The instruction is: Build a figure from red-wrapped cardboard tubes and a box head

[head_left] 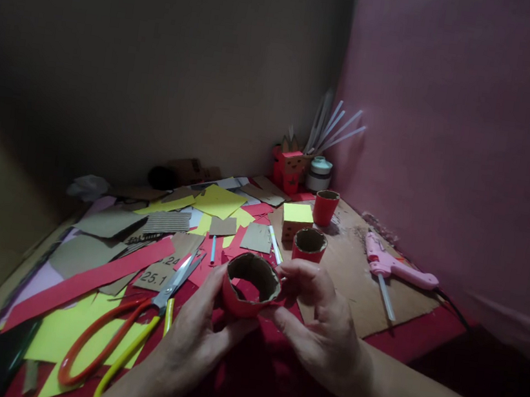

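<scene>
Between my two hands is a red-covered cardboard ring (246, 308), held over the red tabletop, its brown corrugated inside showing through the open top. My left hand (197, 326) wraps the ring's left side, thumb along the front. On the right side, the fingers and thumb of my right hand (320, 320) pinch its red outer layer. Just behind stands a red cardboard cup (308, 246), with a small box topped in yellow (296, 222) and another red cup (325, 208) farther back. Scissors with red and yellow handles (130, 330) lie left of my left hand.
A pink glue gun (397, 268) with its glue stick and cord lies at right on a brown cardboard sheet (347, 274). Yellow paper (220, 202), a red strip (92, 283) and cardboard scraps cover the left. Glue sticks (337, 127) and a jar (319, 174) stand in the back corner.
</scene>
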Tool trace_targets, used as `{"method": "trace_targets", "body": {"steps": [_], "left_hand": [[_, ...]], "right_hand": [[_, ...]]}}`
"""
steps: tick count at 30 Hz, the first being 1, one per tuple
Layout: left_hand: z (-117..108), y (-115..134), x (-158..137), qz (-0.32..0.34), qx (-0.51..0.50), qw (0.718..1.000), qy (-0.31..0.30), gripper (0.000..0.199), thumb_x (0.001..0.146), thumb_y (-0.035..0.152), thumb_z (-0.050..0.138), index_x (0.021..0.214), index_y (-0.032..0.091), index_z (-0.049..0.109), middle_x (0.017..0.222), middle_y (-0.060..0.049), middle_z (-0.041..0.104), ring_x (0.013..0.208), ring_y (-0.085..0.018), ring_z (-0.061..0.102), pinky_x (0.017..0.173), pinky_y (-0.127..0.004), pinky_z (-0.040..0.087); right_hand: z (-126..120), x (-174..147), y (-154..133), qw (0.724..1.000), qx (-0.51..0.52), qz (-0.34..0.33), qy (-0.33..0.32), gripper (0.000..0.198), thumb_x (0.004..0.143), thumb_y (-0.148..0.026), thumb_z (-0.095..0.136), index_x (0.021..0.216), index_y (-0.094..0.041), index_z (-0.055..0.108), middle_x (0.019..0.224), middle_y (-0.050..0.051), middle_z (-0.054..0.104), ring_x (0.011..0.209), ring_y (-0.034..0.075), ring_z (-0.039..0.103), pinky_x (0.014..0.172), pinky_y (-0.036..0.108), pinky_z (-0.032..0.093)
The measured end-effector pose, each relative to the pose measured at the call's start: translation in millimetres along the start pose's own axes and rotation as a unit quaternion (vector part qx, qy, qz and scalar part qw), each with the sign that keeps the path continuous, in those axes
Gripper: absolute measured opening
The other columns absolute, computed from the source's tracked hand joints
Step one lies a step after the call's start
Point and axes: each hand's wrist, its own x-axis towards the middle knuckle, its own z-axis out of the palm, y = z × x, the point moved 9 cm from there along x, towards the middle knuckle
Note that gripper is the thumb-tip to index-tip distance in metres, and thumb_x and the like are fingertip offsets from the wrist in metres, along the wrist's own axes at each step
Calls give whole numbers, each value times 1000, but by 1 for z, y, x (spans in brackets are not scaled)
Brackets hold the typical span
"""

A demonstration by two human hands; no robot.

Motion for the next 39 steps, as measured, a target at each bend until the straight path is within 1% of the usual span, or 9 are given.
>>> {"method": "trace_targets", "body": {"steps": [5,11,16,22,25,28,31,33,39], "left_hand": [[2,3,0,-12,-7,1000,-14,37,83,31,68,118,28,56,118,-2,67,101,-19,67,85,-30,57],[8,3,-1,9,-22,998,-50,50,80,25,70,126,33,51,123,-1,64,106,-20,64,89,-30,56],[12,-4,-7,38,20,996,-77,56,85,21,62,135,34,41,133,-6,56,111,-24,62,88,-35,58],[20,13,-7,77,20,991,-110,54,87,18,58,133,39,40,135,-4,54,117,-23,59,87,-32,58],[15,10,-8,61,46,991,-113,65,86,22,61,141,39,30,147,-6,41,129,-25,49,98,-36,52],[1,8,-12,47,73,993,-83,76,83,33,69,145,36,26,146,-7,40,130,-27,46,103,-37,48],[-17,26,-19,101,108,989,0,55,85,41,66,135,32,43,127,-6,52,115,-23,54,95,-32,51],[-17,43,-24,150,146,977,36,35,88,34,63,121,29,54,107,-3,57,98,-17,56,84,-26,51],[2,61,-26,208,234,949,46,10,84,23,68,93,20,65,81,0,53,74,-13,53,65,-24,47]], "right_hand": [[8,2,19,994,81,69,-38,59,81,-19,71,131,-30,44,111,4,61,95,18,64,87,35,55],[24,6,28,966,155,150,-141,90,64,-25,86,142,-28,41,134,10,54,122,29,54,102,49,47],[29,8,12,963,166,73,-198,91,67,-23,84,144,-34,38,138,8,51,124,27,53,105,50,44],[30,11,-6,969,108,-8,-224,70,67,-19,84,128,-21,50,130,11,54,138,24,35,113,41,36],[24,12,-7,980,71,-16,-188,63,70,-20,81,124,-18,48,132,13,51,135,23,39,112,39,37],[18,11,-2,990,24,-12,-142,59,75,-18,75,125,-17,45,132,15,49,124,23,49,106,38,42],[17,6,4,991,-49,-24,-118,55,76,-12,67,126,-15,43,115,12,56,106,22,56,93,38,50],[20,2,4,985,-123,-53,-110,57,73,-9,64,126,-13,42,111,13,56,100,24,55,89,42,50],[37,-7,5,945,-280,-97,-140,66,73,-20,66,132,-5,40,113,20,53,99,32,49,84,50,47]]}}
